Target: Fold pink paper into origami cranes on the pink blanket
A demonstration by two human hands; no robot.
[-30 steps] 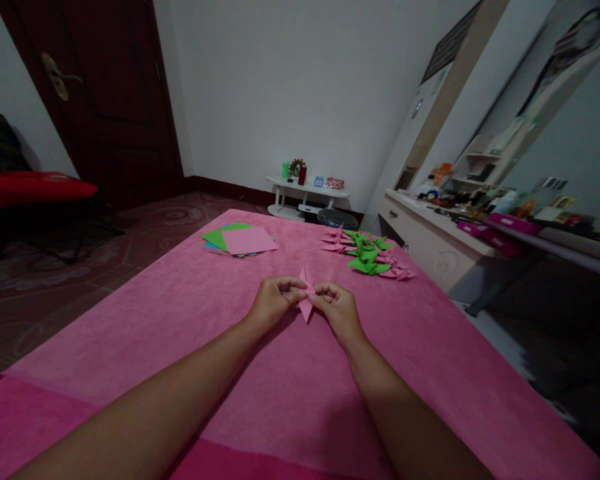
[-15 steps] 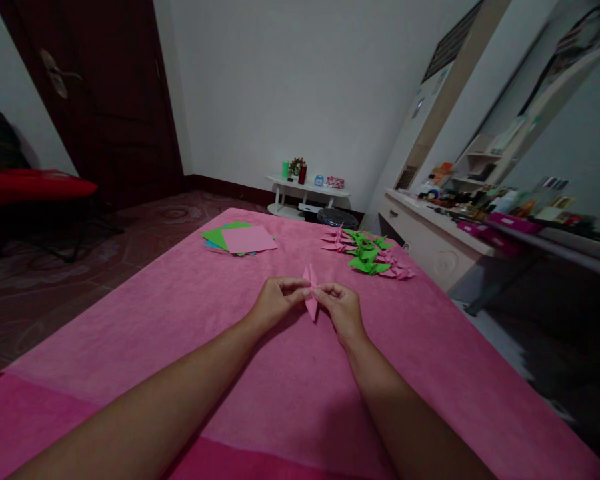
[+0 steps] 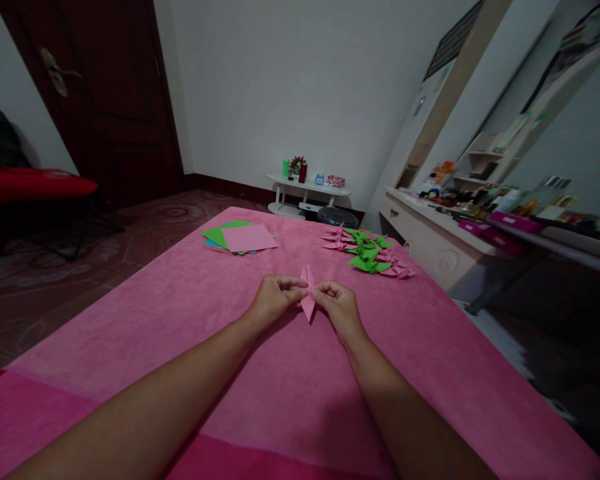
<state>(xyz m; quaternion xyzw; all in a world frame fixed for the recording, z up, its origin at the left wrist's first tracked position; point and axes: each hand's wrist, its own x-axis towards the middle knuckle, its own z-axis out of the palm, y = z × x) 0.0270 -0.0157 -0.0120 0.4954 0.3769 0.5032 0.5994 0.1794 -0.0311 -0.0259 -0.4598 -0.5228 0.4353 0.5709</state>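
A folded pink origami paper (image 3: 308, 310), long and diamond-shaped with a split at its far tip, stands out between my two hands over the pink cloth. Its left edge is pinched by the thumb and fingers of my left hand (image 3: 276, 295). On the opposite edge, my right hand (image 3: 337, 301) pinches it near the middle, thumb in front. The fingertips hide the paper's midsection. Beyond my right hand lies a group of folded paper cranes (image 3: 369, 257), green and pink. Past my left hand is a stack of square paper sheets (image 3: 250, 238), pink on top of green and blue.
The pink cloth (image 3: 180, 347) covers the surface under my arms. A white dressing table (image 3: 430, 233) crowded with bottles and boxes runs along the right. Against the far wall stands a low white shelf (image 3: 307, 185). A red chair (image 3: 35, 183) is at the left, near a dark door (image 3: 105, 100).
The folded pink paper has shifted slightly left and tilted a little between my fingers. Both hands keep their pinch, and the cranes and sheets stay where they were.
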